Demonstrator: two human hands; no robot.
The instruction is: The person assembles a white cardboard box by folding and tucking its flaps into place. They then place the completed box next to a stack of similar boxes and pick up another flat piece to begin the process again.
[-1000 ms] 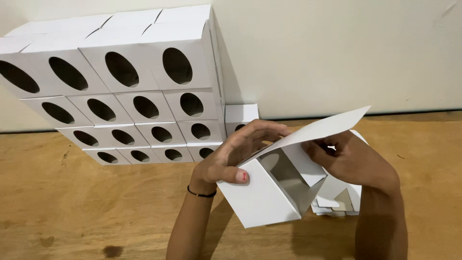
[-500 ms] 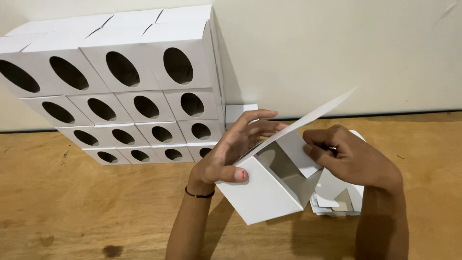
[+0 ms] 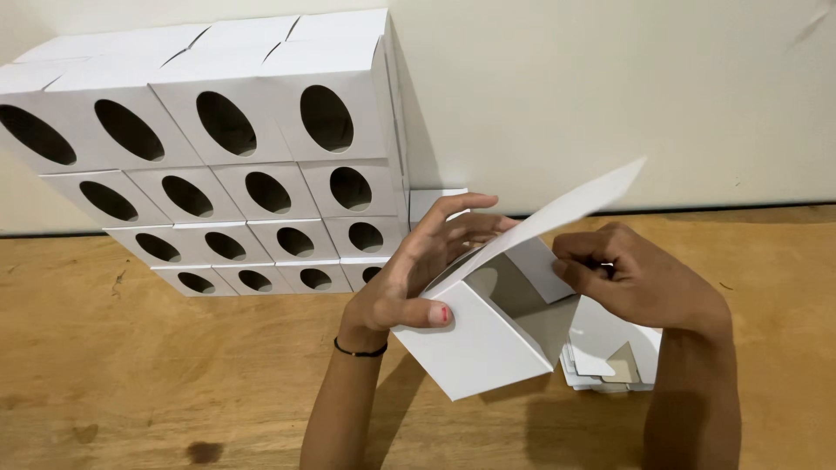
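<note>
Along the back edge of the wooden surface [image 3: 131,383], toward its left, a stack of white boxes [image 3: 218,148] with oval holes in their fronts leans up against the pale wall [image 3: 610,87]. Just right of the stack, the left hand [image 3: 418,278] grips a half-folded white box [image 3: 483,335] — thumb pressed on its front panel, fingers spread over the far side — holding it tilted above the middle of the surface. The box's long lid flap [image 3: 566,204] stands open, slanting up to the right. The right hand [image 3: 636,283] has its fingers pressed together, pinching a side flap [image 3: 535,265] at the box's open end. Below that hand, near the front right, a small pile of flat white cardboard [image 3: 610,357] lies on the surface.
</note>
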